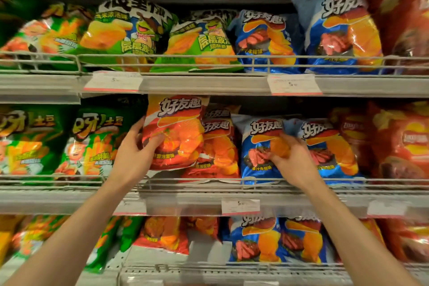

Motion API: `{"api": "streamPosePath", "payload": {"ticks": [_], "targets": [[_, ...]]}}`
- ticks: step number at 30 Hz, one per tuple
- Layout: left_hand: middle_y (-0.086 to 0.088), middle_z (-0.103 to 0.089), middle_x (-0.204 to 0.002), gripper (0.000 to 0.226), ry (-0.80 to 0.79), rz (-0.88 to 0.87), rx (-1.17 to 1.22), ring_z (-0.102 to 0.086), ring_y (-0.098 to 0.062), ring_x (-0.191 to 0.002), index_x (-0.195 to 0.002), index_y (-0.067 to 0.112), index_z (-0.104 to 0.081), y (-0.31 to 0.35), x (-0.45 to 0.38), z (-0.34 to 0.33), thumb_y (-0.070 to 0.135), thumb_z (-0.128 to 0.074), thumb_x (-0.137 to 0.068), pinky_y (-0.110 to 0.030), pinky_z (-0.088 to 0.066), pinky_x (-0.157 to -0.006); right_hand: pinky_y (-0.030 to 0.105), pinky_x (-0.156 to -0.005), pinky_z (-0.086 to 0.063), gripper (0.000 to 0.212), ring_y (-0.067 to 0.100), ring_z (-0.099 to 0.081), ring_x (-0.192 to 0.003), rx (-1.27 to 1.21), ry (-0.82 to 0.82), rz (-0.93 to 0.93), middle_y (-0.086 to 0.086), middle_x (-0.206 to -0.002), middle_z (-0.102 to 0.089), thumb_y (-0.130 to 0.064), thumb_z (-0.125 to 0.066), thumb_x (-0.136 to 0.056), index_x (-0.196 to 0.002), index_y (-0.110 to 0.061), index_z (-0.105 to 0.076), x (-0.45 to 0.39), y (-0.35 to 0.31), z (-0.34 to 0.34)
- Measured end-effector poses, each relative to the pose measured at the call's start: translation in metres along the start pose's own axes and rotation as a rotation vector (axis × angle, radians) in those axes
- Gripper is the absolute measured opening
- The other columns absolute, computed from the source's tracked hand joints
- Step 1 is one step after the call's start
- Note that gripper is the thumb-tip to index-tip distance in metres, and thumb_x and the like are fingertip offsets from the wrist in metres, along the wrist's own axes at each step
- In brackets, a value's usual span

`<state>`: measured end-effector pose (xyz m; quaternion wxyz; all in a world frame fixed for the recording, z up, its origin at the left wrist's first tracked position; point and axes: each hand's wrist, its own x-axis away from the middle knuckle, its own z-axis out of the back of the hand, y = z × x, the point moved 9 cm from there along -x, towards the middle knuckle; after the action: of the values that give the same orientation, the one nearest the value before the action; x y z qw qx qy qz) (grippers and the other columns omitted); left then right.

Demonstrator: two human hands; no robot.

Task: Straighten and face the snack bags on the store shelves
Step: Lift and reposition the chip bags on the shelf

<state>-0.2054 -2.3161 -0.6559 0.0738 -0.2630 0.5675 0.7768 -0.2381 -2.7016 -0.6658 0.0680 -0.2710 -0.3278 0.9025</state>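
Observation:
On the middle shelf my left hand (137, 144) grips the left edge of a red-orange chip bag (178, 127), thumb on its front, holding it upright and lifted above the wire rail. More red-orange bags (220, 144) stand behind it. My right hand (290, 153) holds the right edge of a blue chip bag (257, 146), fingers curled over its front, between it and a second blue bag (329, 144) beside it.
Green bags (92, 141) fill the middle shelf's left, dark red bags (399, 144) its right. The upper shelf carries green bags (130, 32) and blue bags (341, 32); the lower shelf holds more bags. Wire rails (209, 181) and price tags (240, 206) front each shelf.

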Motion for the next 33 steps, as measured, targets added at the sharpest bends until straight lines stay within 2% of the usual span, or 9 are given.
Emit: {"api": "streamPosePath", "payload": {"ticks": [7, 10, 12, 15, 20, 24, 26, 29, 33], "targets": [[-0.011, -0.056, -0.145, 0.07, -0.106, -0.026, -0.528, -0.057, -0.032, -0.128, -0.163, 0.02, -0.019, -0.024, -0.011, 0.007, 0.034, -0.053, -0.104, -0.041, -0.048, -0.102, 0.046, -0.11, -0.041, 0.064, 0.038, -0.048, -0.135, 0.125, -0.024, -0.038, 0.012, -0.159, -0.029, -0.033, -0.066, -0.095, -0.151, -0.018, -0.04, 0.0, 0.003, -0.009], [-0.019, -0.041, -0.157, 0.064, -0.099, -0.031, -0.661, -0.042, -0.036, -0.142, -0.159, 0.015, -0.028, -0.04, -0.014, 0.003, 0.035, -0.052, -0.103, -0.047, -0.04, -0.113, 0.049, -0.109, -0.043, 0.063, 0.038, -0.05, -0.133, 0.161, -0.028, -0.042, 0.011, -0.159, -0.028, -0.039, -0.063, -0.095, -0.151, -0.021, -0.04, -0.001, 0.005, -0.013], [-0.02, -0.034, -0.161, 0.06, -0.053, -0.089, -0.692, -0.032, -0.038, -0.146, -0.155, 0.014, -0.039, -0.036, -0.013, 0.002, 0.039, -0.053, -0.102, -0.048, -0.031, -0.118, 0.051, -0.108, -0.043, 0.062, 0.038, -0.05, -0.133, 0.193, -0.025, -0.041, 0.01, -0.159, -0.029, -0.042, -0.061, -0.095, -0.15, -0.022, -0.041, -0.002, 0.007, -0.015], [-0.015, -0.043, -0.155, 0.067, -0.01, -0.211, -0.756, -0.037, -0.038, -0.14, -0.146, 0.019, -0.054, -0.018, -0.012, -0.009, 0.058, -0.041, -0.093, -0.051, -0.035, -0.114, 0.051, -0.109, -0.041, 0.061, 0.04, -0.047, -0.134, 0.223, -0.012, -0.035, 0.013, -0.157, -0.033, -0.043, -0.059, -0.095, -0.15, -0.021, -0.043, -0.003, 0.006, -0.015], [-0.006, -0.041, -0.159, 0.068, -0.171, -0.129, -0.83, -0.036, -0.031, -0.144, -0.152, 0.034, -0.044, -0.028, -0.015, -0.039, 0.068, -0.039, -0.094, -0.048, -0.028, -0.119, 0.054, -0.11, -0.042, 0.061, 0.039, -0.043, -0.135, 0.223, 0.044, -0.013, 0.015, -0.153, -0.039, -0.043, -0.056, -0.089, -0.144, -0.018, -0.05, -0.002, 0.003, -0.012], [0.001, -0.042, -0.16, 0.066, -0.23, -0.123, -0.81, -0.036, -0.026, -0.146, -0.153, 0.036, -0.042, -0.037, -0.018, -0.042, 0.064, -0.05, -0.094, -0.047, -0.026, -0.121, 0.055, -0.111, -0.04, 0.049, 0.037, -0.043, -0.136, 0.202, 0.208, 0.19, 0.017, -0.149, -0.046, -0.031, -0.066, -0.09, -0.135, -0.014, -0.059, 0.01, -0.035, -0.009], [0.003, -0.042, -0.159, 0.066, -0.242, -0.119, -0.787, -0.036, -0.025, -0.146, -0.152, 0.037, -0.044, -0.038, -0.02, -0.042, 0.063, -0.054, -0.092, -0.047, -0.026, -0.121, 0.052, -0.115, -0.037, 0.047, 0.034, -0.041, -0.14, 0.217, 0.162, 0.327, 0.014, -0.152, -0.045, -0.037, -0.063, -0.093, -0.136, -0.017, -0.06, 0.016, -0.071, -0.028], [0.004, -0.045, -0.156, 0.067, -0.251, -0.138, -0.752, -0.037, -0.024, -0.144, -0.148, 0.038, -0.048, -0.036, -0.018, -0.041, 0.063, -0.057, -0.087, -0.048, -0.028, -0.12, 0.047, -0.125, -0.021, 0.057, 0.027, -0.023, -0.152, 0.268, -0.018, 0.455, 0.006, -0.164, -0.03, -0.053, -0.052, -0.097, -0.148, -0.027, -0.049, 0.018, -0.115, -0.077], [0.005, -0.049, -0.151, 0.073, -0.219, -0.161, -0.731, -0.035, -0.024, -0.142, -0.143, 0.04, -0.052, -0.03, -0.014, -0.036, 0.064, -0.052, -0.074, -0.046, -0.028, -0.117, 0.046, -0.125, -0.008, 0.074, 0.026, -0.001, -0.157, 0.311, -0.225, 0.438, 0.003, -0.171, -0.005, -0.065, -0.045, -0.096, -0.159, -0.032, -0.022, 0.009, -0.124, -0.119]]}}
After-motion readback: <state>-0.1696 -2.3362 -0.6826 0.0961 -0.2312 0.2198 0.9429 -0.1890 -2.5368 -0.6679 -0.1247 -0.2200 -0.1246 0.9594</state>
